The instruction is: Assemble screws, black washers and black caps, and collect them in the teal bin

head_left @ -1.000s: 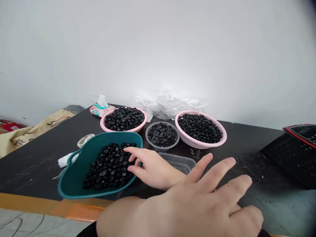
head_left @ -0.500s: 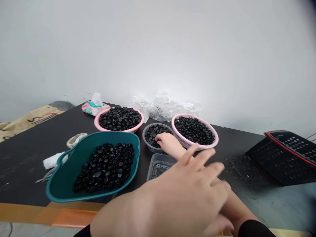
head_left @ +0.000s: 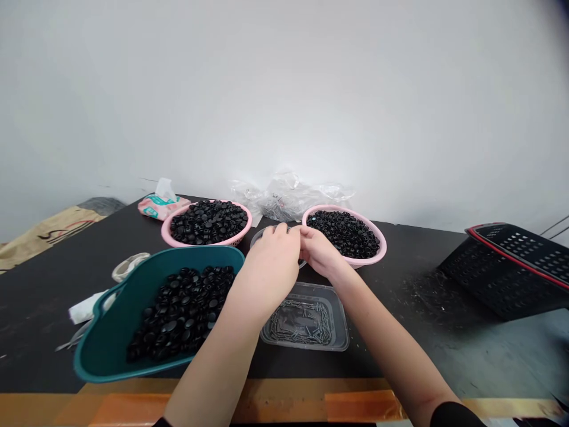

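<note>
My left hand (head_left: 274,261) and my right hand (head_left: 317,249) meet over a round clear bowl (head_left: 256,237), hiding most of it and the small black discs in it. Both hands have curled fingers, the tips close together; whatever is between them is hidden. Just in front of the hands lies a clear rectangular tub (head_left: 340,332) with many thin metal pins or screws. To the left is a teal scoop-shaped basin (head_left: 133,320) of black round caps. A pink basket (head_left: 382,252) full of small black rings stands right behind my right hand.
Another pink basket (head_left: 166,232) of black caps stands back left, near a tissue pack (head_left: 160,206). Clear plastic bags (head_left: 284,196) lie against the wall. A black perforated crate (head_left: 511,273) is on the right. Tape rolls and scissors lie left of the basin.
My left hand has swung from the front right, fingers spread, to the round bowl and closed beside my right hand. The rectangular tub is now uncovered. The view has shifted slightly.
</note>
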Motion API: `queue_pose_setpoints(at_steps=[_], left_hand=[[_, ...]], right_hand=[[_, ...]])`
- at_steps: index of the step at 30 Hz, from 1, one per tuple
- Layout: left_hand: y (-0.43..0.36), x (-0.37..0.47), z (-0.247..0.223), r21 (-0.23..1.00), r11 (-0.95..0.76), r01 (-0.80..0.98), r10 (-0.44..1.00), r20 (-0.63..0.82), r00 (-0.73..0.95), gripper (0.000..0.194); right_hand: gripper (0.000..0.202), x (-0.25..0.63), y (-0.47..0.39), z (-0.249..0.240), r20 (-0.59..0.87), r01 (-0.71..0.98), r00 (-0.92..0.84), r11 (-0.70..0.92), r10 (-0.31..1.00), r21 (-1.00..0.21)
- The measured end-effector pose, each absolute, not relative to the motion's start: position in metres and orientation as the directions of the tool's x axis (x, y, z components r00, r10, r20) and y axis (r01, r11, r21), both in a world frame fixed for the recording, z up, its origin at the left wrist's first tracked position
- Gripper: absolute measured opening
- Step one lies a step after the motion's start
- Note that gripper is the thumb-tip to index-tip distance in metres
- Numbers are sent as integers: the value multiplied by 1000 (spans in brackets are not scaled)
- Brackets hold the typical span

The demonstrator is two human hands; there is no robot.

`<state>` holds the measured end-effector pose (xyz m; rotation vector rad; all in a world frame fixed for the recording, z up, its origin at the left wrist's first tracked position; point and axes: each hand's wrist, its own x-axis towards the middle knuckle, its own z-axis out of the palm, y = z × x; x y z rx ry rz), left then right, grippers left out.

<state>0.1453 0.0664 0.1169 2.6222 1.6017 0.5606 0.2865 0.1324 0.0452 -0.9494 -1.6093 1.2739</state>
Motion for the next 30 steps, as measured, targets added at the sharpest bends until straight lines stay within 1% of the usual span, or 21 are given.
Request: queue_pose_setpoints(at_steps=[2, 4, 6, 8, 10, 13, 15, 17, 20, 23, 27, 30], left_hand=[[64, 147, 120, 224, -456, 861, 877, 278, 392, 15], [61, 148, 122, 262, -446, 856, 882, 290, 371, 12], [60, 148, 125, 305, -444, 842, 882, 315, 351, 21], [58, 146, 127, 346, -444, 827, 880, 345, 328, 25], [55, 145, 131, 379, -440, 814, 879, 366, 305, 25], [49, 144, 136, 418, -441, 795, 879, 382, 286, 25], [46, 144, 138, 434, -449, 781, 875, 388, 288, 26], [44, 143, 139, 444, -459, 770, 871, 394, 292, 27], [43, 143, 139, 452, -468, 760, 867, 403, 294, 28], [44, 142, 139, 457, -466, 757, 868, 401, 292, 29], [44, 141, 140, 460, -469, 754, 869, 391, 302, 28], [43, 141, 141, 466, -470, 750, 871, 383, 308, 28]], right_hand=[[31, 293, 125, 48, 168, 0, -380, 182, 909, -983], [34, 300, 117, 51, 165, 0, -398, 180, 902, -984], [37, 309, 114, 52, 139, 65, -388, 177, 911, -982], [35, 323, 121, 51, 103, 188, -331, 172, 938, -967], [31, 339, 134, 45, 75, 356, -216, 151, 973, -922], [30, 363, 157, 32, 63, 607, -19, 61, 998, -792], [32, 374, 169, 23, 57, 719, 52, 2, 997, -695], [33, 381, 176, 16, 48, 791, 84, -37, 995, -611], [33, 386, 183, 12, 25, 847, 110, -81, 994, -525], [31, 389, 186, 16, -10, 868, 125, -114, 992, -483], [31, 390, 178, 30, -15, 871, 96, -91, 995, -482], [31, 379, 155, 43, -15, 852, -31, 18, 999, -523]])
